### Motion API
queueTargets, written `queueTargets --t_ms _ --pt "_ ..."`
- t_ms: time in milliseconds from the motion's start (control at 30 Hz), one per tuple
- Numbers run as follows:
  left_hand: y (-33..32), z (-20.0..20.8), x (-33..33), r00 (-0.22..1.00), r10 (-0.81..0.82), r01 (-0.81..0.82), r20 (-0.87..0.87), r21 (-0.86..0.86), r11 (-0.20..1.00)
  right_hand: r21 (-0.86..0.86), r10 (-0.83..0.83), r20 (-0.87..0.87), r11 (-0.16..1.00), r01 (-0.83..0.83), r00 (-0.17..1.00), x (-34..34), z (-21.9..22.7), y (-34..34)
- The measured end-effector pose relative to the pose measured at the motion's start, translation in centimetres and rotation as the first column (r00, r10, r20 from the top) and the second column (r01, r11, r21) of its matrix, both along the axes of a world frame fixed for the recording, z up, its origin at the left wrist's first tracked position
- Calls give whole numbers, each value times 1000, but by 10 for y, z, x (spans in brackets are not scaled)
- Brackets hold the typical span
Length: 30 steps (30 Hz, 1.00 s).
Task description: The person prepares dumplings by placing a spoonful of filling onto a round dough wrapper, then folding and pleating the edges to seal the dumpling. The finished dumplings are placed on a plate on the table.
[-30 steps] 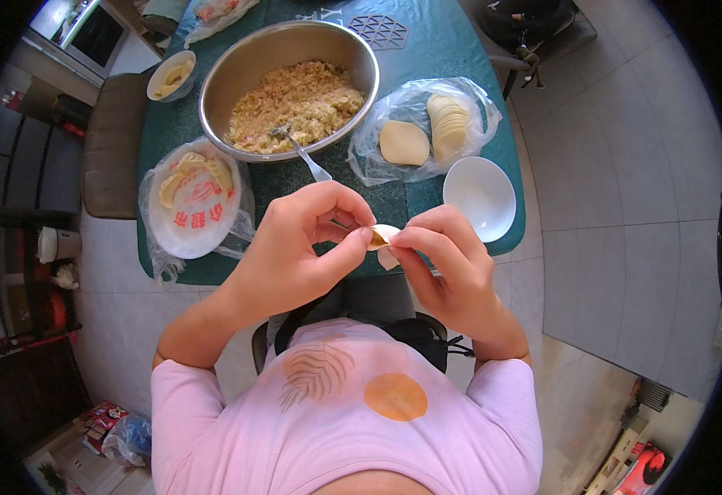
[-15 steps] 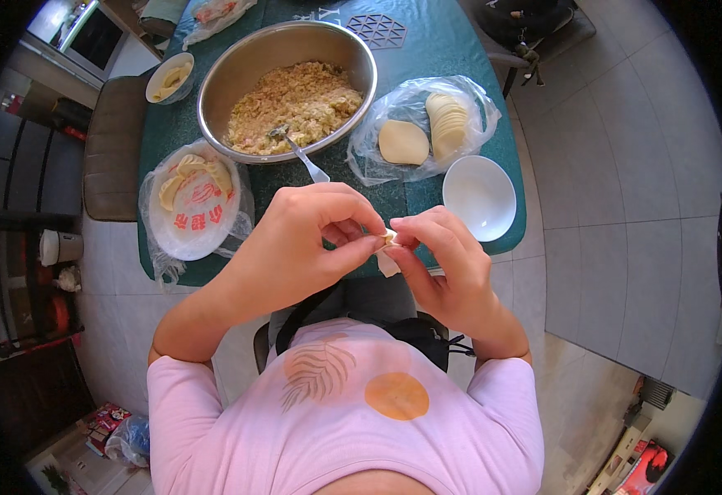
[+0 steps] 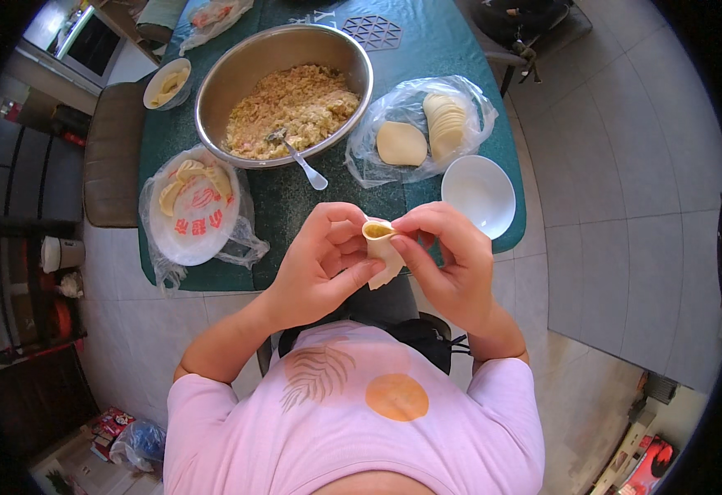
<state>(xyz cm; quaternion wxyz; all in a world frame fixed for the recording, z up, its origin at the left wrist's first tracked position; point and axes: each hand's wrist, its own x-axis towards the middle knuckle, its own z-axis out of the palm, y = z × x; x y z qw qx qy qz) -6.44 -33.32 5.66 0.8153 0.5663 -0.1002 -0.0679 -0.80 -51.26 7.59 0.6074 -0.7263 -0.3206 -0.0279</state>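
Between my two hands, just off the table's near edge, is a dumpling (image 3: 384,256) with its wrapper folded round a yellowish filling that shows at the open end. My left hand (image 3: 321,257) supports the wrapper's left side with thumb and fingers. On the other side, my right hand (image 3: 445,257) pinches the wrapper's edge between thumb and forefinger. Beyond them, a large steel basin (image 3: 353,136) holds minced filling (image 3: 291,111), with a spoon (image 3: 310,171) resting in it, its handle over the rim.
A plastic-covered plate (image 3: 200,221) with several folded dumplings stands at left. Round wrappers (image 3: 445,125) lie on a clear bag (image 3: 476,111) at right, beside a white bowl (image 3: 480,196). A smaller bowl (image 3: 157,87) sits far left on the green-covered table (image 3: 295,223).
My left hand has moved back toward me and lower, away from the spoon handle. The dumpling now shows its open end and filling, with both hands still on it.
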Motion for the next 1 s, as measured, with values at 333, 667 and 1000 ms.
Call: queueTargets --t_ms 333,667,1000 --pt "-6 0 -7 984 116 -131 136 100 986 -54 -52 190 997 63 980 1 1 2" --pt "-6 5 -9 973 131 -167 193 185 968 -80 28 199 997 -13 980 5 6 -1" --pt "-3 5 -9 960 75 -148 271 262 954 -20 30 161 999 -27 986 4 5 1"
